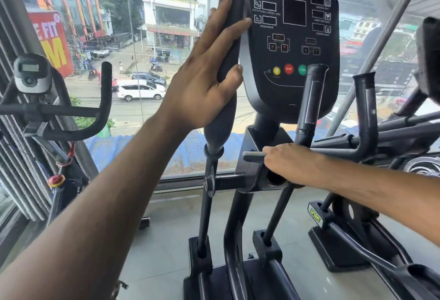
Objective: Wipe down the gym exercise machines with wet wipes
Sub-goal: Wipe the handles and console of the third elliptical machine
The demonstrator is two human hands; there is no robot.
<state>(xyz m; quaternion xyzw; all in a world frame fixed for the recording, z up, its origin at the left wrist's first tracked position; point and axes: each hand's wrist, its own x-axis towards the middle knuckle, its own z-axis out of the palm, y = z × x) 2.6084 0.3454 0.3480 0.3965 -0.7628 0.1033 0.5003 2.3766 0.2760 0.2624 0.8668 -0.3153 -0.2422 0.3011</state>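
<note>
Left forearm [102,204], nearest, runs up to left hand [204,78], fingers straight and flat against the elliptical's tall padded handle [229,45], beside the console [292,45]. Right hand [290,164] grips the low crossbar [253,157], fingers curled over. No wipe discernible. Open floor [166,240] lies left of the machine base, window [142,38] beyond.

The console [292,45] is matt black plastic with glossy coloured buttons [288,69]. The tall handle [226,61] looks like smooth, dull rubbery foam. Frame tubes [366,114] are black painted metal, slightly scuffed. The floor [171,233] is smooth, pale and faintly glossy.
</note>
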